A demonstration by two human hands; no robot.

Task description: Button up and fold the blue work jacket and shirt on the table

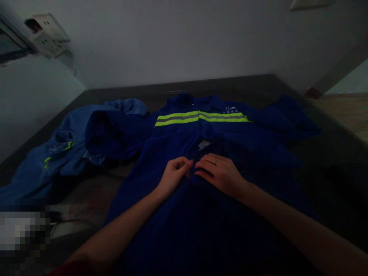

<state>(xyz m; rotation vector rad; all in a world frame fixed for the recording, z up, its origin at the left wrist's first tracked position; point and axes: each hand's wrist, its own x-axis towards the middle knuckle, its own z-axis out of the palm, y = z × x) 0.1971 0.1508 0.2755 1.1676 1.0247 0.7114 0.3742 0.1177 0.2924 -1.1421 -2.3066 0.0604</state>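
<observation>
A dark blue work jacket (169, 143) lies spread front up, its collar toward the wall, with a yellow-green and grey reflective stripe across the chest and white print on one side. Over its middle front, my left hand (176, 170) is closed, thumb and forefinger pinching the cloth at the front opening. Close beside it, my right hand (220, 170), a ring on one finger, has its fingers bent together on the opposite front edge. The cloth between the fingertips is too dark to make out any fastener. A pale patch of print (204, 144) shows just above the hands.
A lighter blue garment (69, 122) with yellow-green trim lies crumpled at the left, partly under the jacket's sleeve. The dark table (244, 82) meets a pale wall (178, 42). Wall sockets (50, 34) sit at upper left. A blurred-out patch covers the lower left corner.
</observation>
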